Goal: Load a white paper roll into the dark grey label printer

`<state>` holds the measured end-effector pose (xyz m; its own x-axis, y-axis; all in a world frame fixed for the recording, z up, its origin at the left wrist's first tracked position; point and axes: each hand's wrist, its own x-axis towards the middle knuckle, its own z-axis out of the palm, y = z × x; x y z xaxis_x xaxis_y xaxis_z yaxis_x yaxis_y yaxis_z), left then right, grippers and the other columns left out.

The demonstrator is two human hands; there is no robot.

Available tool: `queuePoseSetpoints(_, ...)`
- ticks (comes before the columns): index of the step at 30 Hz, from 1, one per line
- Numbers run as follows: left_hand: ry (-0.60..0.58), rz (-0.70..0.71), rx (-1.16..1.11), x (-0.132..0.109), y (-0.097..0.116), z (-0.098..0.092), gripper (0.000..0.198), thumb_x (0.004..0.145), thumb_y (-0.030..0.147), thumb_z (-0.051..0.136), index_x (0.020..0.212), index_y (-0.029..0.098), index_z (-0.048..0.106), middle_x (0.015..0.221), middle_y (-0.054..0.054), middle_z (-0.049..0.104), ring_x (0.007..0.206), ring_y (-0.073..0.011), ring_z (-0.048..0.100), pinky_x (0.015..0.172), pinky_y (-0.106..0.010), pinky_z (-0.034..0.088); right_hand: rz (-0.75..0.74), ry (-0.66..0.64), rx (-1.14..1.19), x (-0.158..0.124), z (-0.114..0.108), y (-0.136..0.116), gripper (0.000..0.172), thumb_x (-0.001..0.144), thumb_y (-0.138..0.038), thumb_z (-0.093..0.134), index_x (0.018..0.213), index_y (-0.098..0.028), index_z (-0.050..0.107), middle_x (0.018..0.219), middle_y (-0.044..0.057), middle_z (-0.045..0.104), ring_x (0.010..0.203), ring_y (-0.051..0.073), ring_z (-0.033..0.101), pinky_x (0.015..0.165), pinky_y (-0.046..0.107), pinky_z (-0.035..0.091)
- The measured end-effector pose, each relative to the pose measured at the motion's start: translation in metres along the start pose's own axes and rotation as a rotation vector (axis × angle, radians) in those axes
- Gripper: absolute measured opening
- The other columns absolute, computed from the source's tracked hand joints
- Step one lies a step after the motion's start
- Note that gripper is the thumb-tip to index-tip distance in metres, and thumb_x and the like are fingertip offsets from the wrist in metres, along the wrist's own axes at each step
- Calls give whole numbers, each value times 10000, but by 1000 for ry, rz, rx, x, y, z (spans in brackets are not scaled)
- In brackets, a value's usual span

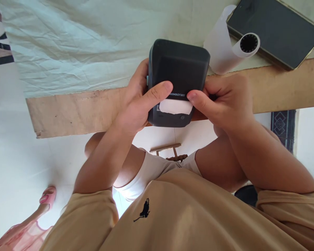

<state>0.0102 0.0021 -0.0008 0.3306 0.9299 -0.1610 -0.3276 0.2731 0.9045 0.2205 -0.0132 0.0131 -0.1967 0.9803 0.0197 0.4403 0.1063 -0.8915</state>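
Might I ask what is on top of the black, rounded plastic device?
A small white paper strip shows on the black, rounded plastic device, below the NIIMBOT lettering. The left hand and right hand each rest a thumb there. Whatever these cover cannot be seen.

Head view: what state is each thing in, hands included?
Black device: held, power state unclear
White strip: on the device's front, lower edge ragged
Left hand: gripping the device
Right hand: gripping the device
Phone: face up, screen dark
White roll: partly unrolled
Cloth: wrinkled
Pink slipper: worn
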Motion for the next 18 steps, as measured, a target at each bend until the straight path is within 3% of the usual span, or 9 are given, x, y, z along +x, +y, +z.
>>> queuePoseSetpoints(4, 6, 41, -33, 0, 0, 2, 330, 906, 451, 807, 1163, 269, 712, 1044, -48, 698, 916, -231, 709, 724, -345, 579, -24, 8, 2, 1, -1, 2, 717, 938, -600, 723, 523, -150, 351, 488, -14, 319, 505, 25, 298, 440, 225, 188)
queuePoseSetpoints(8, 26, -7, 35, -1, 4, 2, 416, 794, 424, 937, 1120, 280, 724, 1054, -36, 738, 1001, -262, 733, 824, -379, 602, -63, -14, 1, 5, -2, 2, 675, 925, -510, 730, 499, -167, 336, 453, -14, 317, 466, 31, 274, 420, 266, 176)
queuePoseSetpoints(10, 19, 8, 45, -1, 4, 1, 417, 807, 456, 934, 1133, 294, 729, 1066, -32, 734, 1014, -260, 734, 823, -381, 601, -60, -36, -13, 6, -3, 2, 673, 937, -517, 714, 508, -173, 324, 456, -12, 316, 470, 40, 258, 425, 284, 180)
queuePoseSetpoints(16, -36, 47, 18, -3, 6, 1, 524, 835, 576, 887, 1259, 313, 728, 1231, -44, 729, 1194, -281, 715, 934, -385, 632, -78, -45, -40, 4, -5, 5, 744, 973, -718, 615, 541, -178, 342, 486, -7, 301, 505, 58, 267, 475, 304, 195)
queuePoseSetpoints(18, -64, 50, -10, -1, 7, 2, 408, 967, 558, 749, 1295, 317, 727, 1291, -43, 731, 1331, -297, 686, 1022, -392, 636, -68, -41, -41, 3, -5, 7, 764, 964, -790, 576, 562, -176, 363, 504, 0, 342, 524, 63, 295, 492, 306, 198)
